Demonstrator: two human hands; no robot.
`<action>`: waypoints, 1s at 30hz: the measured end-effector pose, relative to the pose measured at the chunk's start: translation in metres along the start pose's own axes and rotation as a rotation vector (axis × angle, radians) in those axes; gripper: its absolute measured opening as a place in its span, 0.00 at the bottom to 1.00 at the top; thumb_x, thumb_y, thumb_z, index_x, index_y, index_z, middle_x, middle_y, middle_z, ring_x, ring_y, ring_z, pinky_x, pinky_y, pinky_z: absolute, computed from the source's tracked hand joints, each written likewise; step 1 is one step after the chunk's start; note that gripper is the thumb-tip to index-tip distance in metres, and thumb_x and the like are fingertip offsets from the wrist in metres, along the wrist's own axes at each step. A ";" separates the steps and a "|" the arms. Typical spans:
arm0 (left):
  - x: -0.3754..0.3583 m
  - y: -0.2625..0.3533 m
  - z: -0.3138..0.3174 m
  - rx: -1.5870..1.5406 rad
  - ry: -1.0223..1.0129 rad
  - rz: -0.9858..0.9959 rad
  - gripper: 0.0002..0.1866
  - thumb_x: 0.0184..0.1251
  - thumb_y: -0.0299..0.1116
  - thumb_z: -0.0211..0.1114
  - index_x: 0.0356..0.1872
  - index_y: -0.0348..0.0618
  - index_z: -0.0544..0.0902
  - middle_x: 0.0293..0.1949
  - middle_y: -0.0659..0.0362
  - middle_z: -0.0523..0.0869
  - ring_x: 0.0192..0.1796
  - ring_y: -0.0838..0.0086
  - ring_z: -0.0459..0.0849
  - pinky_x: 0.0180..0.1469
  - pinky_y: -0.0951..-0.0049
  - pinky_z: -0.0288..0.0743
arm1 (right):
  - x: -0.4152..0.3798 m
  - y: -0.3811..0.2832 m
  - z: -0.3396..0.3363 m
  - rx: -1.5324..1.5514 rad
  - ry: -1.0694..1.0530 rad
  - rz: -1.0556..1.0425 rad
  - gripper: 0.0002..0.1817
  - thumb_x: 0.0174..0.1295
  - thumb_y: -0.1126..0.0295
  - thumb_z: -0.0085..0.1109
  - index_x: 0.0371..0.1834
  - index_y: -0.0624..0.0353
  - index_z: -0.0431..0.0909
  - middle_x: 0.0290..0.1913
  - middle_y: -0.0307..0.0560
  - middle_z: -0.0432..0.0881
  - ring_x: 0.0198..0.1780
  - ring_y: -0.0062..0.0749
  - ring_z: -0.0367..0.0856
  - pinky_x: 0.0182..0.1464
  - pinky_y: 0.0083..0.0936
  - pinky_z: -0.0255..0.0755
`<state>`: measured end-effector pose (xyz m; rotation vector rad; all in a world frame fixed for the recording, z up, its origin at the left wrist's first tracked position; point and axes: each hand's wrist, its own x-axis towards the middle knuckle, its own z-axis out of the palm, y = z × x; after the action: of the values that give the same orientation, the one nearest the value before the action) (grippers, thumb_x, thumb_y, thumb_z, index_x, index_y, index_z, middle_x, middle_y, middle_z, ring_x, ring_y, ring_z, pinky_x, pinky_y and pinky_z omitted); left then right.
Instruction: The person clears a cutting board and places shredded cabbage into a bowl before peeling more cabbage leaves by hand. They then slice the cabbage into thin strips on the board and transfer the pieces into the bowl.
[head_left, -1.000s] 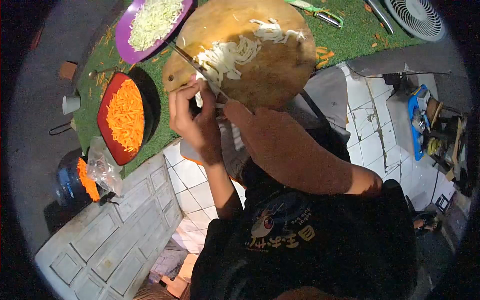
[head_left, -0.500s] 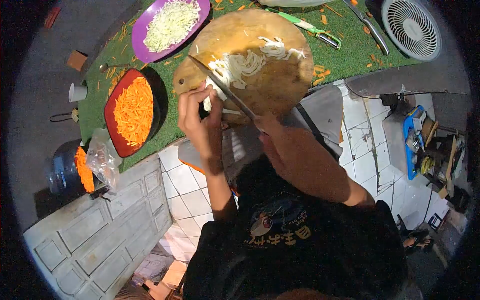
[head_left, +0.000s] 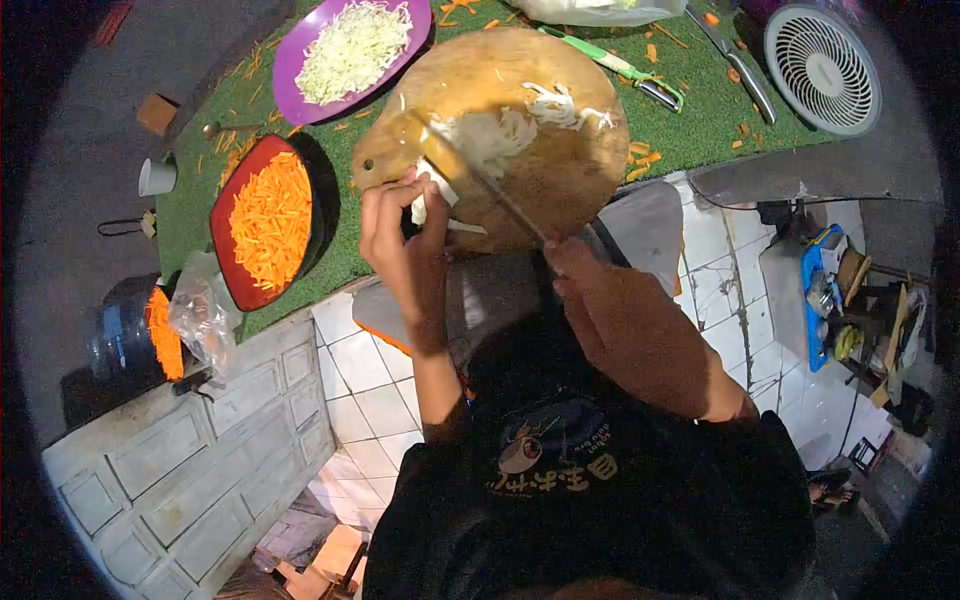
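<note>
On a round wooden cutting board (head_left: 575, 190), my left hand (head_left: 400, 235) pinches a white piece of cabbage (head_left: 437, 190) near the board's left edge. My right hand (head_left: 580, 270) is wrapped around the handle of a knife (head_left: 505, 198), and its blade, blurred by motion, slants across the board just right of the cabbage piece. Sliced white cabbage strips (head_left: 505, 135) lie in a loose heap beyond the blade. One thin strip (head_left: 467, 228) rests by the board's near edge.
Left of the board are a purple plate (head_left: 284, 80) of shredded cabbage and a red-black bowl (head_left: 222, 225) of carrot strips. A green-handled peeler (head_left: 610, 60), another knife (head_left: 735, 70) and a white fan-like grille (head_left: 825, 70) lie right. Carrot scraps dot the green mat (head_left: 345, 255).
The knife and my right hand have shifted right and slightly toward me, opening a gap between blade and cabbage piece. My left hand keeps its hold.
</note>
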<state>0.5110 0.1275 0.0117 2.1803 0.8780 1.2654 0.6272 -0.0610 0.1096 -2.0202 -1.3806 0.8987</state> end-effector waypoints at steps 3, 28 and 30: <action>0.000 -0.003 0.002 0.012 0.037 0.019 0.08 0.56 0.18 0.73 0.35 0.38 0.84 0.39 0.51 0.87 0.42 0.63 0.87 0.47 0.68 0.79 | 0.002 0.000 0.006 0.085 0.092 -0.023 0.16 0.70 0.78 0.52 0.59 0.64 0.67 0.40 0.69 0.81 0.41 0.68 0.82 0.37 0.54 0.73; 0.000 -0.009 0.001 -0.051 0.035 0.002 0.09 0.54 0.17 0.72 0.34 0.38 0.83 0.37 0.53 0.87 0.41 0.65 0.87 0.45 0.70 0.79 | 0.013 0.003 0.035 0.107 0.128 -0.158 0.18 0.68 0.81 0.54 0.60 0.68 0.69 0.40 0.65 0.79 0.41 0.66 0.82 0.39 0.48 0.74; -0.003 -0.007 0.001 -0.099 0.007 -0.150 0.09 0.53 0.19 0.72 0.35 0.40 0.84 0.36 0.55 0.86 0.40 0.65 0.87 0.45 0.69 0.79 | 0.017 0.003 0.035 0.089 0.149 -0.197 0.18 0.68 0.80 0.54 0.60 0.68 0.69 0.39 0.66 0.79 0.40 0.66 0.82 0.39 0.48 0.74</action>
<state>0.5092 0.1299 0.0049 1.9951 0.9421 1.2174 0.6072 -0.0440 0.0811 -1.8095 -1.4021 0.6958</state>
